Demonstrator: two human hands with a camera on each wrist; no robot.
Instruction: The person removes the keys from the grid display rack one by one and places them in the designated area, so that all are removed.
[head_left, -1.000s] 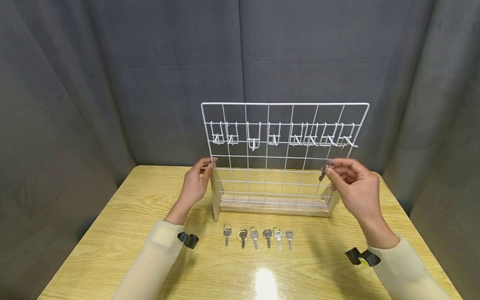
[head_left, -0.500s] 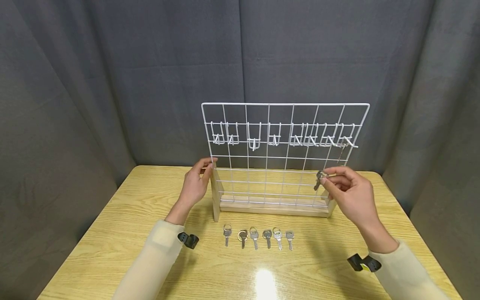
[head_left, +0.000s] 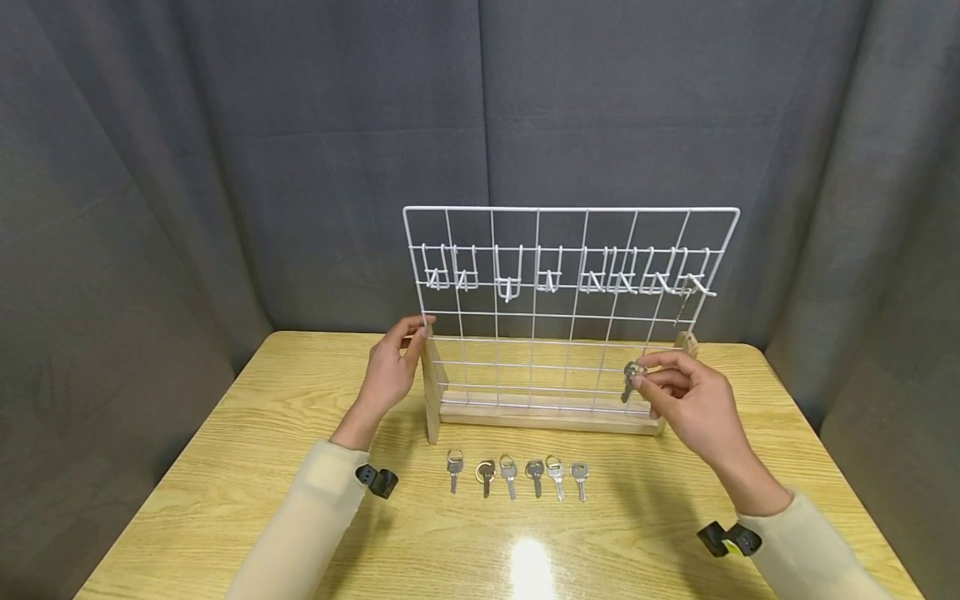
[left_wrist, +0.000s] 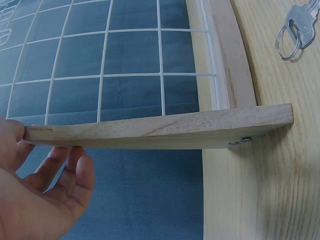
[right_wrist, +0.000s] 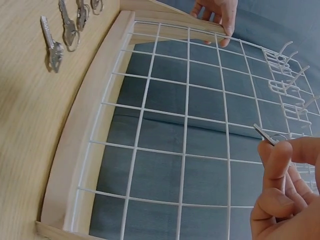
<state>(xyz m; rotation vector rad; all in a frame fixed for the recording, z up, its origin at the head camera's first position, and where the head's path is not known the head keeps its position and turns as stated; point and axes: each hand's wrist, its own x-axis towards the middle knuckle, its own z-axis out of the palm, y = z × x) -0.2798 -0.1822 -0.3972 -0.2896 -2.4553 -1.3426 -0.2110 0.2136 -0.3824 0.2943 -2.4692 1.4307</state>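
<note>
My left hand (head_left: 390,367) holds the top of the rack's left wooden upright (left_wrist: 150,129), thumb on one side and fingers on the other. In front of the lower right of the white wire grid (head_left: 534,315), my right hand (head_left: 693,404) pinches a key (head_left: 628,383) by its head between thumb and fingers. Part of its ring shows beside the thumb in the right wrist view. White hooks (head_left: 508,285) run in a row across the grid's upper part. Below the rightmost hook hangs a thin brownish thing (head_left: 683,308), too small to tell apart.
Several keys, most with rings, lie in a row on the wooden table (head_left: 300,400) before the rack, among them a rightmost key (head_left: 580,479). A wooden bar (head_left: 547,417) joins the uprights at the bottom. Grey curtains (head_left: 360,167) hang behind and at both sides.
My right hand has moved down and to the left with the key, away from the rightmost hooks. The left hand and the rack have stayed put.
</note>
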